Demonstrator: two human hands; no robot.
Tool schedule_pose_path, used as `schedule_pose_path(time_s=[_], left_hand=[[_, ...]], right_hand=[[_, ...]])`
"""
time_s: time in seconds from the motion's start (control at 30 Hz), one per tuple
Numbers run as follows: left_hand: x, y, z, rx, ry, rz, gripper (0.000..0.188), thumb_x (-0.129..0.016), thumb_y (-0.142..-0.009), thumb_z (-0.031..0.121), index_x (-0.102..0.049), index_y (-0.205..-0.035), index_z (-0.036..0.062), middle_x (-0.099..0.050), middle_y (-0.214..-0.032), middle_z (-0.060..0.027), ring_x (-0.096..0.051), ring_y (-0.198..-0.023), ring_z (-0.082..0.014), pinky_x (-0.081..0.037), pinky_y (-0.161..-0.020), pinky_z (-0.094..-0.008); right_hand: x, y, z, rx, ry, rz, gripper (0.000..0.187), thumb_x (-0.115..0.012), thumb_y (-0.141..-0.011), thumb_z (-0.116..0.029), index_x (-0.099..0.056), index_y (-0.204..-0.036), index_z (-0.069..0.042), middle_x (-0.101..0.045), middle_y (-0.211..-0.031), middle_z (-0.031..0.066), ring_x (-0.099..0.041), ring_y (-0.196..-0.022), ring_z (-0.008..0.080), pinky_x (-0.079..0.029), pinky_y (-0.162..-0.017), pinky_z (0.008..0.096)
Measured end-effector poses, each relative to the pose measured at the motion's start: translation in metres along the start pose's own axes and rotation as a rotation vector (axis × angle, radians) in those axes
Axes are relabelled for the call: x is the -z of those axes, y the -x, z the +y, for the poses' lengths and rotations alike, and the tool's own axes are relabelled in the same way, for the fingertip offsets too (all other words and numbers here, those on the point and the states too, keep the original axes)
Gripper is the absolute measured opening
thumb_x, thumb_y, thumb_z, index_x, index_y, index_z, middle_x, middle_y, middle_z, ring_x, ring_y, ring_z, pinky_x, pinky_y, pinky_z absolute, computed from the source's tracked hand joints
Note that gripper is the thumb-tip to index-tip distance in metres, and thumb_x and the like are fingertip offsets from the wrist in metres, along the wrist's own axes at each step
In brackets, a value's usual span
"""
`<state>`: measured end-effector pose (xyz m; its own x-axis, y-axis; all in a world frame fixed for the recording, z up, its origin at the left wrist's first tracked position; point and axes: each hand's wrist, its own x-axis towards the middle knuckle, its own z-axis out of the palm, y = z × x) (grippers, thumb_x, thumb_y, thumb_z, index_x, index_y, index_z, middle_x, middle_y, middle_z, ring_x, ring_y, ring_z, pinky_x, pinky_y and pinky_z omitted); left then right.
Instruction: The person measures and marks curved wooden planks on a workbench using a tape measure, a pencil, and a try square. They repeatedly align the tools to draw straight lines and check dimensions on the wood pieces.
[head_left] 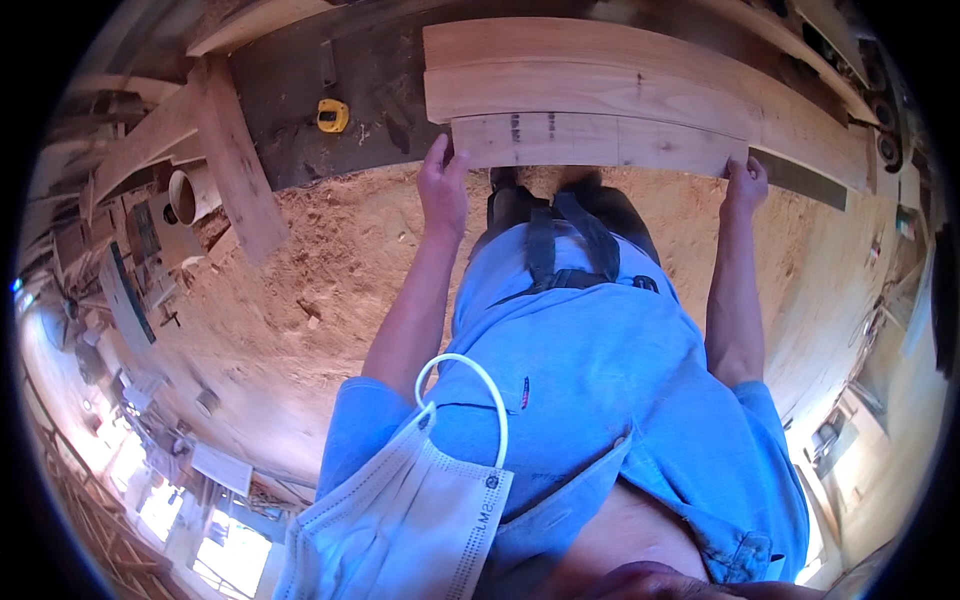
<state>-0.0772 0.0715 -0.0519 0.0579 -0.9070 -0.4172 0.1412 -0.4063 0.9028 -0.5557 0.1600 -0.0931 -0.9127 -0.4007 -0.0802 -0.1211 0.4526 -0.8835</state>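
A short pale wooden board (pixel 600 140) with dark marks on its face lies along the near edge of the workbench, in front of longer planks. At its left end is my left hand (pixel 442 190), the thumb against the board's corner and the fingers pointing up beside the end. My right hand (pixel 744 185) pinches the opposite end near its front corner. Behind the short board, long wooden planks (pixel 620 85) lie on the dark bench top (pixel 290 130). The undersides of the board and the tips of some fingers are hidden.
A yellow tape measure (pixel 332 116) sits on the bench to the left. A wooden post (pixel 235 170) slants down at the bench's left end, near a pale tube (pixel 193 195). Sawdust (pixel 335 250) covers the floor. A white face mask (pixel 405 510) hangs low in view.
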Motion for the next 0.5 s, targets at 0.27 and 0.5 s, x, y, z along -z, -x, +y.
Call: schedule_pose_path(time_s=[0.27,0.5], left_hand=[[-0.021,-0.019,-0.01,-0.187,0.025,0.065,0.058,-0.058,-0.089,0.004,-0.041,-0.143,-0.0068,-0.058,-0.13,-0.0123,-0.056,-0.115,-0.0159,-0.042,-0.099,-0.0287],[-0.029,-0.031,-0.022,-0.244,0.132,0.144,0.063,-0.058,-0.089,-0.001,-0.033,-0.147,-0.0041,-0.053,-0.133,-0.0123,-0.055,-0.113,-0.0196,-0.045,-0.097,-0.0311]], right_hand=[[0.018,-0.002,-0.012,-0.121,-0.139,-0.258,0.048,-0.07,-0.077,0.0,-0.058,-0.124,0.004,-0.066,-0.101,0.0094,-0.063,-0.089,0.0149,-0.051,-0.08,0.0282],[0.015,-0.009,0.001,-0.179,-0.188,-0.362,0.056,-0.071,-0.079,-0.003,-0.053,-0.132,0.004,-0.067,-0.106,0.0111,-0.062,-0.093,0.0174,-0.049,-0.083,0.0292]])
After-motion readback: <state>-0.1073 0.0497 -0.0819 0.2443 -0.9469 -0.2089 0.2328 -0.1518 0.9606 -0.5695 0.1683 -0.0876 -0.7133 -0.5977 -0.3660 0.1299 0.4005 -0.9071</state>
